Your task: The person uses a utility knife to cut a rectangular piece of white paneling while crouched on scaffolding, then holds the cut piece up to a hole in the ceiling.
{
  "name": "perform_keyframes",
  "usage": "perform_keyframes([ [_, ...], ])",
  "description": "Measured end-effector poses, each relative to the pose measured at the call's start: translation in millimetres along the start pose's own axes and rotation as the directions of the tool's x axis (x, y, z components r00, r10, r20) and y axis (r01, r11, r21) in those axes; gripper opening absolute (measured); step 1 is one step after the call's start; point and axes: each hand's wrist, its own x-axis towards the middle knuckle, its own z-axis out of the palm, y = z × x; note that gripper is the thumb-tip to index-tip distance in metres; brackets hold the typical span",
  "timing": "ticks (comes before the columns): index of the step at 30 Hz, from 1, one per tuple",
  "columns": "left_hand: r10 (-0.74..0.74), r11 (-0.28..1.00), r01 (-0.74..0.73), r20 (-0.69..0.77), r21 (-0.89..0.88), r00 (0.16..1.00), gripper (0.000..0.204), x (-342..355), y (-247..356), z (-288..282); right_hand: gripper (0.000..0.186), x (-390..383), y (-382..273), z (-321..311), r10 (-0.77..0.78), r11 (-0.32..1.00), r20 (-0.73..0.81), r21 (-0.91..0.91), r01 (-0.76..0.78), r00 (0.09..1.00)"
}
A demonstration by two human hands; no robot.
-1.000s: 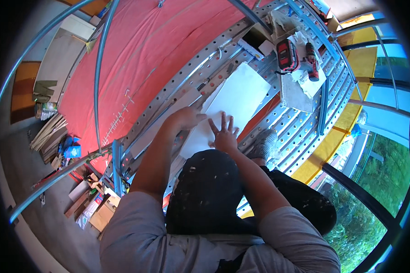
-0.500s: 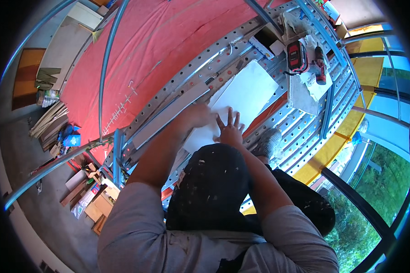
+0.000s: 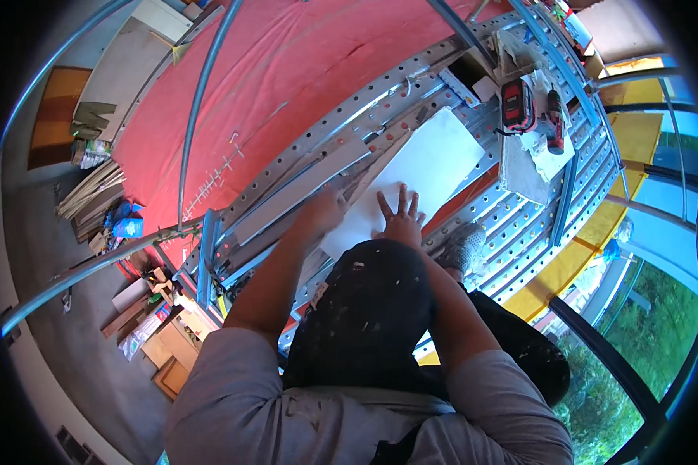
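A white flat board [image 3: 436, 159] lies at a slant on the perforated metal platform, in front of my bent knee. My right hand [image 3: 402, 223] presses flat on its near part, the fingers spread and nothing in them. At the board's left edge is my left hand [image 3: 326, 211], its fingers curled in. Whatever it may hold is too small or hidden to name. Left of the board and alongside it lies a narrow grey-white strip [image 3: 302, 190].
Scraps of board [image 3: 527, 167] lie at the right, with a red and black cordless drill [image 3: 555, 124] and a red-black case-like object [image 3: 517, 106] on them. Metal scaffold poles [image 3: 202, 101] rise around the platform [image 3: 512, 225]. My shoe [image 3: 465, 246] rests right of the board.
My left hand has moved from over the board to its left edge, a little nearer to me. My right hand stays spread on the board. The whole view has shifted slightly.
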Motion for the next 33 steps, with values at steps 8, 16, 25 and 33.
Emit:
perform_keyframes([
  [8,0.025,1.000,-0.017,-0.380,0.023,0.925,0.061,-31.5,-43.2,114.8,0.113,4.5,48.6,41.1,0.371,0.882,-0.428,0.439,-0.170,0.824],
  [16,0.028,0.976,-0.124,-0.459,-0.180,0.888,0.059,-35.2,-25.3,89.4,0.113,25.7,111.6,65.2,0.381,0.500,-0.203,0.866,-0.016,0.902],
  [25,0.019,0.978,-0.121,-0.503,-0.170,0.864,0.076,-71.6,-53.3,74.3,0.138,-11.3,92.3,-28.7,0.437,0.647,-0.527,0.747,0.152,0.729],
  [33,0.348,0.889,-0.431,-0.386,-0.153,0.855,0.062,-88.8,-1.8,17.4,0.081,-83.1,211.7,-225.9,0.315,0.833,-0.584,0.548,0.077,0.748],
])
